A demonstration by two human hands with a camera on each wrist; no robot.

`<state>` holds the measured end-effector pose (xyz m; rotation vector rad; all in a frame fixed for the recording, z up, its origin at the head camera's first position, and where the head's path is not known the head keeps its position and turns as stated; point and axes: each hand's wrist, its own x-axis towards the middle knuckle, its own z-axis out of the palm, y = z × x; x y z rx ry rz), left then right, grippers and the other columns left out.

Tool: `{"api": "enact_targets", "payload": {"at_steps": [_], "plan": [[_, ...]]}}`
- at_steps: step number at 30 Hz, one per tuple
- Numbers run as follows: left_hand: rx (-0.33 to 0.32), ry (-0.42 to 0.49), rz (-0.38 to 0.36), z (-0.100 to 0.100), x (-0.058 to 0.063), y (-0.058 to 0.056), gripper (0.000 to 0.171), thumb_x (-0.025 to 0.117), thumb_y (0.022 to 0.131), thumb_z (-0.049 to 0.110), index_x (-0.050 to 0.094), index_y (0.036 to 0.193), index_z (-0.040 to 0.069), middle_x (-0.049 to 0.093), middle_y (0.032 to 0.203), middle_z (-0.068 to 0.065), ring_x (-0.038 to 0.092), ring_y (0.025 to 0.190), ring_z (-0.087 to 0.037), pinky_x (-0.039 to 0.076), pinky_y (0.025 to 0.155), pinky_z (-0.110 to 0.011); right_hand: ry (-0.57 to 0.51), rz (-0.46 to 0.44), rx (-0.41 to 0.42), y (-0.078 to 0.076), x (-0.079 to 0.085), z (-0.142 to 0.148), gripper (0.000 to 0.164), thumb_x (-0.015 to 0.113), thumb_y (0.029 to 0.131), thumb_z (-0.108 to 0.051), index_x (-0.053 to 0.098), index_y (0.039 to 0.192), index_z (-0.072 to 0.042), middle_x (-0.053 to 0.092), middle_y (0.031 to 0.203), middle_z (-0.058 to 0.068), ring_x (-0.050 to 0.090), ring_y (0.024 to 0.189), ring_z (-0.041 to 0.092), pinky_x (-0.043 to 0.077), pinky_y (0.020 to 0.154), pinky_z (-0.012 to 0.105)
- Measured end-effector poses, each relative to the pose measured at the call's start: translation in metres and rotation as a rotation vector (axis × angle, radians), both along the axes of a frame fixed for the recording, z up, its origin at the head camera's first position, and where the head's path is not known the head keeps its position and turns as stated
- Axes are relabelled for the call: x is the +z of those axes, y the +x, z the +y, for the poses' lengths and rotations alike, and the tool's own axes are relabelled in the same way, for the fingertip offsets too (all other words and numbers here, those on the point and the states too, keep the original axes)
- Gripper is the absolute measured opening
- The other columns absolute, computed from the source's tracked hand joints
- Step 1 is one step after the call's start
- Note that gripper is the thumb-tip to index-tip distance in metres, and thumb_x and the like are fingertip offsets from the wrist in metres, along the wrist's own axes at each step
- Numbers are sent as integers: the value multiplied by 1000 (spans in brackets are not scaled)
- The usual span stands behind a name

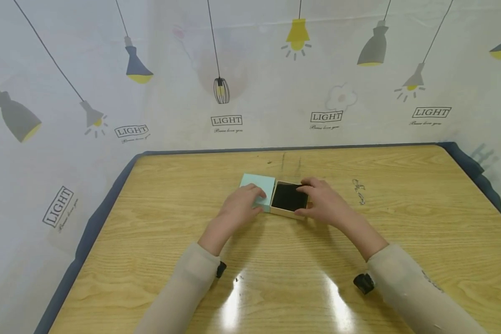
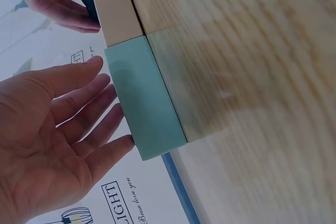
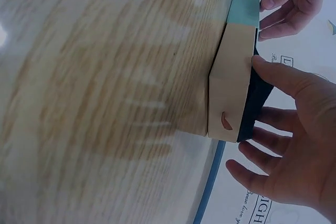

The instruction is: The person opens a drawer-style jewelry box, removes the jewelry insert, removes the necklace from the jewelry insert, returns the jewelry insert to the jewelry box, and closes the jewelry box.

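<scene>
A small drawer-style box lies near the middle of the table, its mint-green sleeve (image 1: 260, 181) on the left and its beige drawer (image 1: 287, 214) pulled out to the right. Across the sleeve's top rest the spread fingertips of my left hand (image 1: 241, 205). Inside the drawer sits a black insert (image 1: 289, 197); the right wrist view shows its right part tilted up above the drawer wall. My right hand (image 1: 324, 202) pinches that insert, thumb at the near edge and fingers at the far side. A brown ribbon tab (image 3: 226, 121) shows on the drawer's end wall.
To the right of the box, a thin silvery chain (image 1: 359, 191) lies loose on the wooden table (image 1: 150, 260). Behind the table's dark blue edge (image 1: 183, 151) hangs a white cloth (image 1: 271, 93) printed with lamps.
</scene>
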<state>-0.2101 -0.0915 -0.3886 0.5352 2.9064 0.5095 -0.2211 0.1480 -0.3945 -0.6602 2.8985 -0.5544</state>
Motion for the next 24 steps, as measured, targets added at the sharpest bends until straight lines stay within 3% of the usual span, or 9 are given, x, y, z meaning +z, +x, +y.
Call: {"api": "enact_targets", "payload": {"at_steps": [7,13,17,21,24], "plan": [[2,3,-16,1,2,-1,34,70,94,20,64,126,11,62,134,-5,58,127,-24,50,109,-38,55,74,48,0,-3,-1,59,77,87,-35,63,131,1,53,129,20,48,118,36,48,99,51],[3,-5,-20,2,5,-2,33,70,94,18,66,125,10,62,134,-5,58,127,-25,51,108,-39,106,111,78,0,-4,0,44,76,88,-38,72,119,-7,65,114,12,53,111,34,52,92,51],[3,-47,-3,3,4,-4,28,71,93,18,69,121,12,63,131,-4,61,122,-24,53,104,-37,120,99,77,0,-6,1,40,78,86,-38,74,117,-12,60,126,15,50,117,37,50,95,53],[4,-97,15,4,3,-8,24,72,92,17,70,116,16,61,135,-4,61,121,-24,57,97,-36,98,48,57,-1,-6,1,40,79,85,-37,75,117,-13,44,149,24,42,132,47,42,109,60],[13,-121,12,5,3,-12,22,72,92,16,71,114,18,59,140,-3,59,124,-25,58,93,-36,83,8,66,-3,-5,1,41,78,86,-36,74,118,-12,37,155,27,40,138,49,39,114,60]]}}
